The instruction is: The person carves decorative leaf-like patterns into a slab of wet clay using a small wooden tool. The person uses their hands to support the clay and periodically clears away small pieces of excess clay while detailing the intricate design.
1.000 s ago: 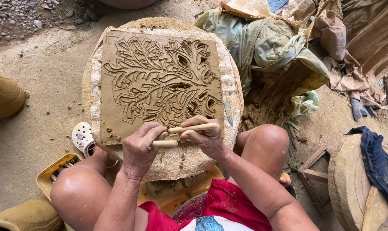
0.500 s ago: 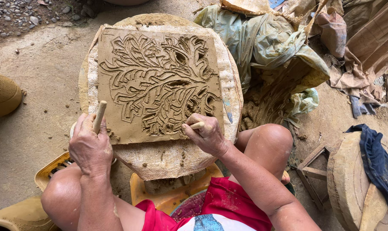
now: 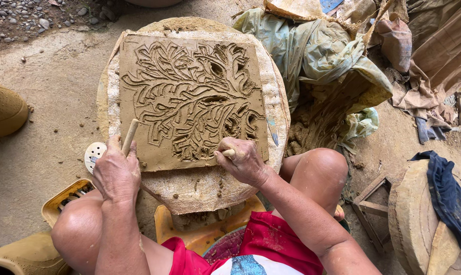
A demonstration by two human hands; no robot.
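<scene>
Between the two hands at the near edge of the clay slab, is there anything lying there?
In the head view, between the left hand and the right hand lies only the carved clay slab's near edge, with clay crumbs on the round board below it.

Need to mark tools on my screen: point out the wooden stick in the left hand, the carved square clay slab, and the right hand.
wooden stick [image 3: 130, 133], head view, on its bare shaft.
carved square clay slab [image 3: 190, 97], head view, on the carved middle.
right hand [image 3: 243, 162], head view, on its back.
</scene>
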